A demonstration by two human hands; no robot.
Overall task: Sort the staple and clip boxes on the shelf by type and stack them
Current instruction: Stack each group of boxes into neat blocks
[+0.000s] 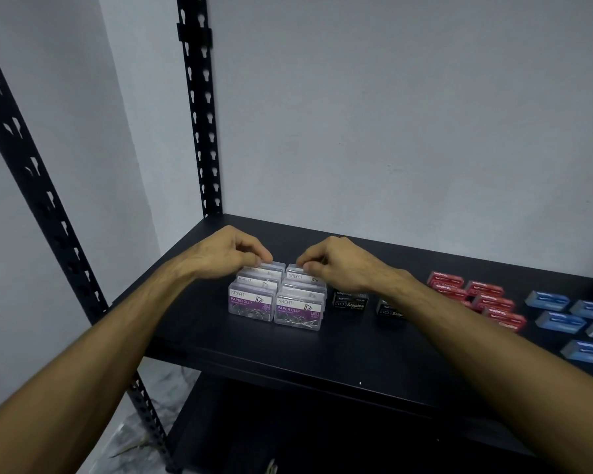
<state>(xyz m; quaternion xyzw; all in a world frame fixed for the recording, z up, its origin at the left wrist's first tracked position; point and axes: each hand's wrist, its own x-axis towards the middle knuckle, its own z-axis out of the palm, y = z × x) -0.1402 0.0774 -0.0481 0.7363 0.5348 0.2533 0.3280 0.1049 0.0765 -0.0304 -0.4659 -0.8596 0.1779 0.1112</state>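
I'm in a plain storeroom: black slotted-steel shelf (pixel 322 343), bare grey-white wall (pixel 391 114), boxed stationery stock (pixel 486 299) in rows.

Dim, even, cool indoor light.
Wide-angle bending is seen at the edges; the black metal shelf (pixel 322 343) is rendered dark, slightly soft.

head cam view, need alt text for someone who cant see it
Two bare hands, left hand and right hand, pinch the rear clear paper clip boxes standing in two rows on a black shelf. Black, red and blue staple boxes lie to their right.
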